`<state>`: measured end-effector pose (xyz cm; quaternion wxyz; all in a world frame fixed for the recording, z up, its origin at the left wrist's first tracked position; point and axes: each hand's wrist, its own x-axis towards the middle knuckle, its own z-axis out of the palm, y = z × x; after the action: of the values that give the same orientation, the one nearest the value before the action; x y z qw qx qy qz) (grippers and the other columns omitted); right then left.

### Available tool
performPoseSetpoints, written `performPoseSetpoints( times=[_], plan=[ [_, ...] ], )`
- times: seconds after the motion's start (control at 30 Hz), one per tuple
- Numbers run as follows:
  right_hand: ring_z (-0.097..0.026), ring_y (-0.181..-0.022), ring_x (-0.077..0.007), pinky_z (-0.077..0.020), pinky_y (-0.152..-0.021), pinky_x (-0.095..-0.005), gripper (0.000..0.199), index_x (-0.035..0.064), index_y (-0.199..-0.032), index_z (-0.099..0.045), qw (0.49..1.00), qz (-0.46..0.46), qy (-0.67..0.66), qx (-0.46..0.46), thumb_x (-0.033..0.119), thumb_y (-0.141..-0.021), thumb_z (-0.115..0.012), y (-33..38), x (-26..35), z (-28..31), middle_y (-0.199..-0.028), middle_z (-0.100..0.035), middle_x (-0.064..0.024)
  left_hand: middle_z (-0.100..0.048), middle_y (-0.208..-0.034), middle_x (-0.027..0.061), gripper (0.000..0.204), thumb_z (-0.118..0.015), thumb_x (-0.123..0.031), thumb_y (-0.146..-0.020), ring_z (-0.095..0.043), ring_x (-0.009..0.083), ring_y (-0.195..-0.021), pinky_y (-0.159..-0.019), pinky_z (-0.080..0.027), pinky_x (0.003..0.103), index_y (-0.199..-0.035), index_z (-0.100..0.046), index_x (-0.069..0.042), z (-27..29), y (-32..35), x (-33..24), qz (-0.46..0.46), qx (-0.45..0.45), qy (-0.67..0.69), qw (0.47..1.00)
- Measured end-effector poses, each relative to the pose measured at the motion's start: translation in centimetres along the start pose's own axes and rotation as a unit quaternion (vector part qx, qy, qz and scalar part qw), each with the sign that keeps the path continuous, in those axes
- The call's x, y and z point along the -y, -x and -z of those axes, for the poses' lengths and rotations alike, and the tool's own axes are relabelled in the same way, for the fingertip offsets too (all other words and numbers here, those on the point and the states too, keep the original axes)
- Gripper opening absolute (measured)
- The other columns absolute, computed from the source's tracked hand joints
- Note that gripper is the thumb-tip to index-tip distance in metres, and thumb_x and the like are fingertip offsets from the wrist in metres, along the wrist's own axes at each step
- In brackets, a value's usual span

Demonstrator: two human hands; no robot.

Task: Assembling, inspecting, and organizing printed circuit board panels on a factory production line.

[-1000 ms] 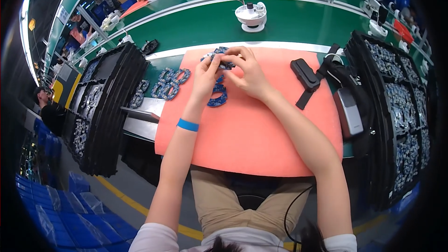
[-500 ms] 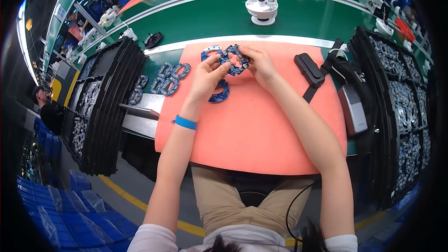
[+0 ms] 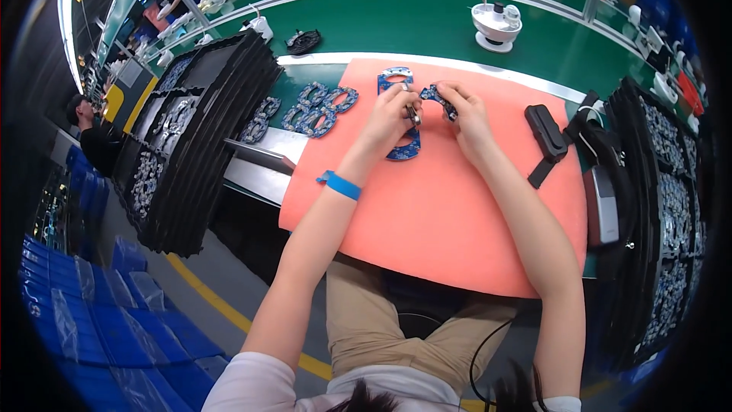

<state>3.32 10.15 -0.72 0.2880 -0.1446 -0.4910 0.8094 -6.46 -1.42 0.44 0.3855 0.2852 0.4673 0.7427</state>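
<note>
My right hand pinches a curved piece of blue circuit board above the salmon-coloured mat. Close beside it, my left hand is closed on another piece of circuit board, seen nearly edge-on. Whether the two pieces still join cannot be made out. Beneath my left hand lies a blue circuit board, its middle hidden by the hand. Left of the mat, several blue ring-shaped circuit boards lie together.
Stacked black trays of circuit boards stand left and right. A black strapped device and a grey box lie at the mat's right. Beyond are a white bowl-shaped fixture and a black cable coil. People sit farther off.
The ring-shaped board between my hands has turned from face-on to angled, and its left part now shows edge-on. My left fingers have curled round it. The whole view has shifted.
</note>
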Motion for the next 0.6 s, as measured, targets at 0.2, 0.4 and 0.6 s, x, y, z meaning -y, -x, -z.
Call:
performPoseSetpoints(
  times=[0.2,0.4,0.6],
  plan=[
    [-0.046,-0.059,-0.0018,-0.0316,-0.049,-0.017,0.011,0.0076,-0.089,-0.056,0.991,0.088,0.101,-0.026,0.016,-0.084,-0.061,0.0,-1.1,-0.1,-0.072,-0.058,0.0014,-0.035,-0.055,-0.0079,0.016,-0.054,-0.018,-0.088,-0.029,0.0005,-0.046,-0.041,-0.022,0.019,-0.081,-0.055,-0.004,0.7,-0.1,0.1,0.013,0.058,0.051,0.997],
    [-0.051,-0.065,-0.0022,-0.0354,-0.053,-0.0162,0.011,0.0086,-0.087,-0.053,0.987,0.088,0.135,0.012,0.015,-0.084,-0.062,0.7,-0.2,-0.7,-0.074,-0.059,0.0013,-0.052,-0.064,-0.0045,0.017,-0.067,-0.016,-0.08,-0.042,0.0019,-0.06,-0.051,-0.032,0.019,-0.071,-0.061,-0.002,0.0,1.2,-1.2,-0.082,-0.061,-0.143,0.984],
    [-0.05,-0.064,-0.0028,-0.0369,-0.056,-0.0166,0.011,0.0074,-0.085,-0.052,0.983,0.05,0.141,0.109,0.01,-0.083,-0.062,1.4,-0.5,-1.4,-0.073,-0.056,0.003,-0.05,-0.063,-0.0073,0.016,-0.066,-0.017,-0.08,-0.041,-0.0001,-0.056,-0.049,-0.03,0.017,-0.084,-0.066,-0.002,2.1,2.9,-1.0,-0.084,-0.067,-0.209,0.972]
  ],
)
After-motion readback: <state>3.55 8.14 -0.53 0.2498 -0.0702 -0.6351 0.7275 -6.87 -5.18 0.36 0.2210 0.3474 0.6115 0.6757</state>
